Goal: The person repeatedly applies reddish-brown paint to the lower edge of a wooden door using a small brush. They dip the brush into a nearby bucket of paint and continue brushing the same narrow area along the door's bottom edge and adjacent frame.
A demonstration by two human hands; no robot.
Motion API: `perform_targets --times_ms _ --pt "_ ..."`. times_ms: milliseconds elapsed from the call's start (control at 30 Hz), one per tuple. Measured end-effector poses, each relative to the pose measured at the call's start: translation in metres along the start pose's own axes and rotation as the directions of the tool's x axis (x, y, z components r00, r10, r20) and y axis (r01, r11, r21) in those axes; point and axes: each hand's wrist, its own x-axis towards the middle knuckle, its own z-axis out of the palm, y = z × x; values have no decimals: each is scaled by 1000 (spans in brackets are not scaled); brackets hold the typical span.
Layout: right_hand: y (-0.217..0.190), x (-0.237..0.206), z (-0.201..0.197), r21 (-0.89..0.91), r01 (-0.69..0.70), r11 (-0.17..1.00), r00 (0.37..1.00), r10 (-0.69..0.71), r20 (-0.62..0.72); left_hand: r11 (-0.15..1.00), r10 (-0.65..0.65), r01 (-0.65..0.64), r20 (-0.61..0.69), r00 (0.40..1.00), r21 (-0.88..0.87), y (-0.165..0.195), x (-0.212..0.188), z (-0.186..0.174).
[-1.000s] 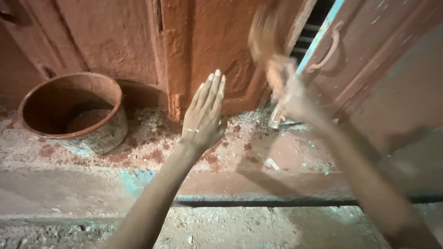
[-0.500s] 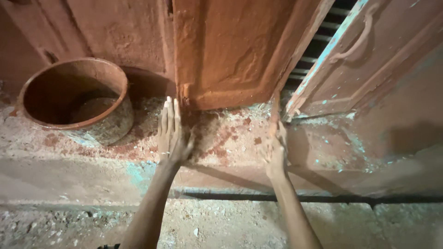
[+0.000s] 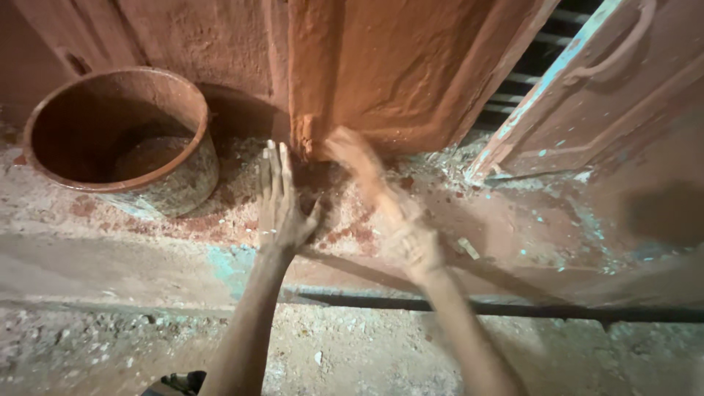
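Left hand [image 3: 280,202] lying flat, fingers spread slightly and pointing to 12 o'clock, palm pressing on the red-stained floor [image 3: 220,220] just below the bottom corner of the door leaf [image 3: 381,73]. Right hand [image 3: 381,198] blurring, reaching toward 11 o'clock with fingertips near that same lower corner of the door leaf; too smeared to tell whether open or curled, nothing seen pinched. Both hands sitting close together, thumb of the left nearly meeting the right; touching or not, cannot tell. Both forearms entering from 6 o'clock, coated in reddish mud.

Door leaf standing at 12 o'clock, plastered in rough reddish coating, lower edge meeting the floor. Round bucket [image 3: 125,139] standing upright at 10 o'clock, well apart from the hands, smeared inside and out with the same red stuff. Second door panel [image 3: 609,103] leaning open at 2 o'clock, turquoise edge and curved handle showing. Dark metal rail [image 3: 513,308] running across at 5 o'clock, gravelly ground beneath.
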Motion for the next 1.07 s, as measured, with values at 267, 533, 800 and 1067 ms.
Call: perform_targets --times_ms 267,533,800,1067 --pt "-36 -19 -51 -230 478 847 822 -524 -222 992 27 -30 28 999 120 -2 0 8" --pt "38 4 27 -192 154 969 988 -148 50 994 8 -12 35 999 113 -4 -2 6" --pt "4 2 -19 -35 47 998 963 -55 -263 989 31 -35 35 999 141 -3 2 4" --pt "-20 -31 -90 33 268 963 953 -259 -155 992 1 -9 70 998 125 -2 -5 3"
